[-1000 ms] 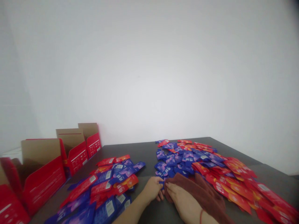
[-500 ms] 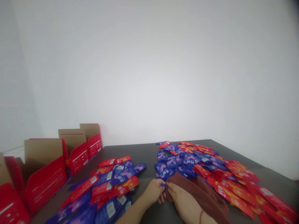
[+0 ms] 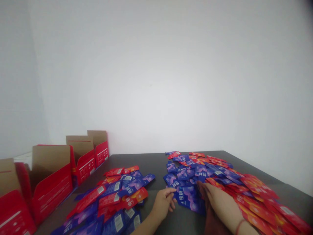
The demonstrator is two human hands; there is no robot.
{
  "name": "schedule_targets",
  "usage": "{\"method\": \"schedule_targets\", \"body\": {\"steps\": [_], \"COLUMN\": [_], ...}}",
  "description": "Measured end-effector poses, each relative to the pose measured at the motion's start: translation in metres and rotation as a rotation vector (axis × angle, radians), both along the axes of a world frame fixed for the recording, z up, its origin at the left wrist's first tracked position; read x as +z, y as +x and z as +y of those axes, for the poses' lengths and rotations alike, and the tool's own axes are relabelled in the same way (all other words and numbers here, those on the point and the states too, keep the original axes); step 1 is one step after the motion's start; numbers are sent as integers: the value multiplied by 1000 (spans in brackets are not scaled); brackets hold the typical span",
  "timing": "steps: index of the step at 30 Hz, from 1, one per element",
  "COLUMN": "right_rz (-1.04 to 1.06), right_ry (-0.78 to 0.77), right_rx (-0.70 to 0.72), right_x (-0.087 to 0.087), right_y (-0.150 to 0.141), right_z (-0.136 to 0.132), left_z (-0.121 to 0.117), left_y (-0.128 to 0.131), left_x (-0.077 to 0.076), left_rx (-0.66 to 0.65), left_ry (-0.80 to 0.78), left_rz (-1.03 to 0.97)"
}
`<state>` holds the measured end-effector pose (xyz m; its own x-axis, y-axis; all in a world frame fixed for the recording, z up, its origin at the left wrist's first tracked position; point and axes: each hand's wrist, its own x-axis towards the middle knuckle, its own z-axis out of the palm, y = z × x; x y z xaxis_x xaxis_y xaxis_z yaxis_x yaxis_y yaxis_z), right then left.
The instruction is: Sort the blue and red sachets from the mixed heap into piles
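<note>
Facing me: a broad, plain, matte white wall (image 3: 158, 81), w/ a tiny faint mark (image 3: 151, 85) approx. mid-height. On my L, a greyer-white side wall (image 3: 17, 81) meets it at a soft vertical corner. Light's diffuse, brightest around ctr, dimmer twd the edges. Below, my flat, dark-grey counter (image 3: 151, 164) runs back twd the white wall.

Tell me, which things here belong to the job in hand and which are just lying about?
Seemingly in the job:
flat, plastic-looking blue-purple pouch, its corner at the left hand
soft brown fabric cloth, held in the right hand

Lying about, apparently:
left heap of flat red and blue pouches
right heap of similar pouches
open red cardboard boxes
</note>
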<state>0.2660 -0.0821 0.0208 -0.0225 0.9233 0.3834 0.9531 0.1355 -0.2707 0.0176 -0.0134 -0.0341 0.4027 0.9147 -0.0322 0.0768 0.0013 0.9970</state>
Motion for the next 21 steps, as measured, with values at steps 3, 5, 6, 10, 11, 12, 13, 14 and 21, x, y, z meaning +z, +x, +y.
{"method": "schedule_targets", "body": {"steps": [3, 5, 6, 10, 11, 12, 13, 14, 21], "right_rz": [1, -21, -36, -110, -127, -145, -160, -173, -222], "right_ry": [63, 99, 98, -2, -15, -28, -41, -56, -72], "right_rx": [35, 126, 172, 269, 273, 282, 292, 299, 80], "right_x": [17, 16, 12, -25, -34, -42, -49, -53, -47], "right_y": [-12, -32, -43, -78, -80, -80, -77, -73, -37], "right_z": [5, 5, 5, -1, -2, -4, -5, -6, -6], "left_z": [-11, -19, -22, -28, -29, -28, -28, -28, -32], "left_y": [1, 1, 0, -1, 0, 0, 1, 2, 9], "left_x": [6, 12, 15, 20, 19, 17, 15, 12, 6], "left_rx": [3, -45, -74, -117, -113, -100, -83, -67, -16], "left_ry": [364, 629, 703, 710, 679, 645, 615, 596, 597], "left_rz": [179, 324, 373, 460, 474, 491, 511, 532, 607]}}
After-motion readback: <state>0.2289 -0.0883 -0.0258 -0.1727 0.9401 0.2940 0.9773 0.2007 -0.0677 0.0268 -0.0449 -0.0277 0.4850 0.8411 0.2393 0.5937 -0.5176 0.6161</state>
